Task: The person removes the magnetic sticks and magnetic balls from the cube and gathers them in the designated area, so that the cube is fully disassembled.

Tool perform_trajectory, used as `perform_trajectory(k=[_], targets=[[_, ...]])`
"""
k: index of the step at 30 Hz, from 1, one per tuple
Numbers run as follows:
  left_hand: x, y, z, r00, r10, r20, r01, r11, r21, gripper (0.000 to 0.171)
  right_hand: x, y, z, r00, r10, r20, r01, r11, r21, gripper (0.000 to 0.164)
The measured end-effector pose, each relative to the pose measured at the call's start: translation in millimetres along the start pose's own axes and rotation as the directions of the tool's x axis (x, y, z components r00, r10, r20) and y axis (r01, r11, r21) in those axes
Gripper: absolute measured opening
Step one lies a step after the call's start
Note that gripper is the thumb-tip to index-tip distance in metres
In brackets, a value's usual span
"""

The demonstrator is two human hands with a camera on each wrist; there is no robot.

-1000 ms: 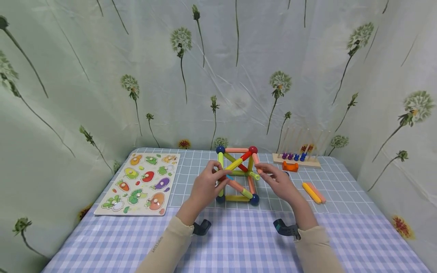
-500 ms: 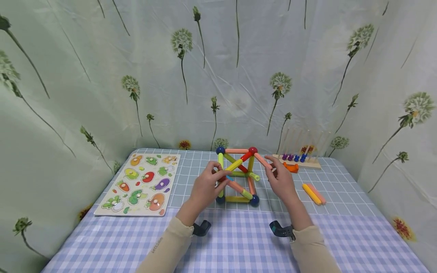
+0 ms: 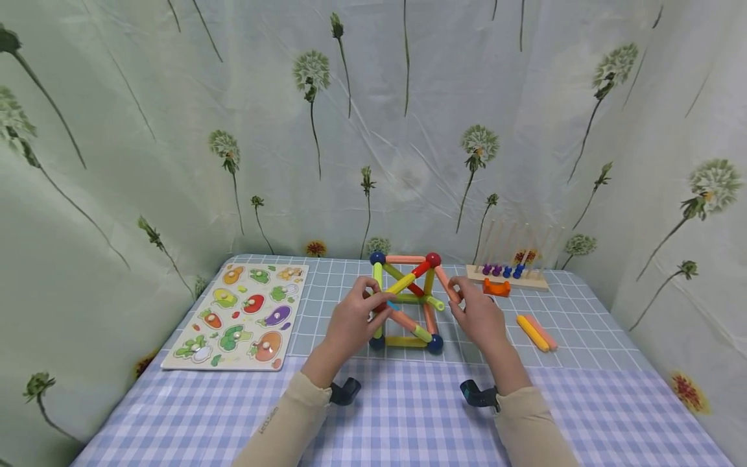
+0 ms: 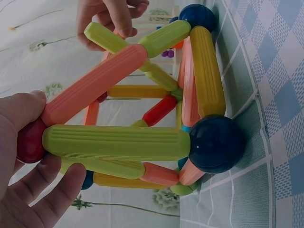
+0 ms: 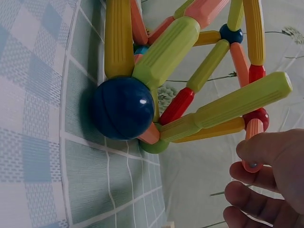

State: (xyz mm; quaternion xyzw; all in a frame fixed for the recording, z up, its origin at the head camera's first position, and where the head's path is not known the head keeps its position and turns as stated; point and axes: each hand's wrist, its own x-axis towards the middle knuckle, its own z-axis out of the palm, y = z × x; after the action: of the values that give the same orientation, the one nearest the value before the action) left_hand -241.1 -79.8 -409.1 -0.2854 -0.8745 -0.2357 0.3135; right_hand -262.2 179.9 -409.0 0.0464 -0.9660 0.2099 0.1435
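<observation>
A box-like frame of ribbed magnetic sticks and balls stands on the table, with blue balls (image 3: 435,344) at its lower corners. My left hand (image 3: 351,312) grips a red ball (image 4: 30,141) at the frame's near upper left corner. A green stick (image 4: 116,142) and a salmon stick (image 4: 95,84) run from that ball. My right hand (image 3: 480,313) pinches the free end of another salmon stick (image 5: 253,128) between thumb and finger. This stick slopes down toward me from a far red ball (image 3: 433,260). A loose-ended green stick (image 5: 244,99) juts out beside the right hand.
Left lies a vegetable puzzle board (image 3: 236,316). At the back right stands a wooden peg rack (image 3: 537,281) with purple and blue beads, an orange block (image 3: 496,287) before it. Yellow (image 3: 532,333) and salmon (image 3: 545,335) sticks lie at right.
My right hand first swung the salmon stick's free end outward to the right, then brought it partly back left and down. My left hand stays on the red ball.
</observation>
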Motion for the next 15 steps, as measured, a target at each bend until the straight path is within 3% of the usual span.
perform_trajectory(k=[5,11,13,15], targets=[[0.2,0.6,-0.7,1.000,-0.008,0.004,0.008,1.000,-0.001,0.024,-1,0,-1,0.999,-0.010,-0.047,0.010,1.000,-0.021,0.035],[0.0,0.3,-0.1,1.000,-0.017,0.005,0.017,1.000,-0.005,0.024,-4,7,-2,0.990,-0.023,-0.142,0.022,1.000,-0.012,0.012],[0.0,0.2,0.2,1.000,-0.018,0.006,0.018,1.000,-0.004,0.024,-4,10,-5,0.993,-0.003,-0.121,0.002,1.000,-0.007,0.011],[0.3,0.1,0.4,1.000,-0.020,0.007,0.020,1.000,-0.002,0.023,-3,13,-8,0.999,0.040,-0.018,-0.040,0.999,0.005,0.014]])
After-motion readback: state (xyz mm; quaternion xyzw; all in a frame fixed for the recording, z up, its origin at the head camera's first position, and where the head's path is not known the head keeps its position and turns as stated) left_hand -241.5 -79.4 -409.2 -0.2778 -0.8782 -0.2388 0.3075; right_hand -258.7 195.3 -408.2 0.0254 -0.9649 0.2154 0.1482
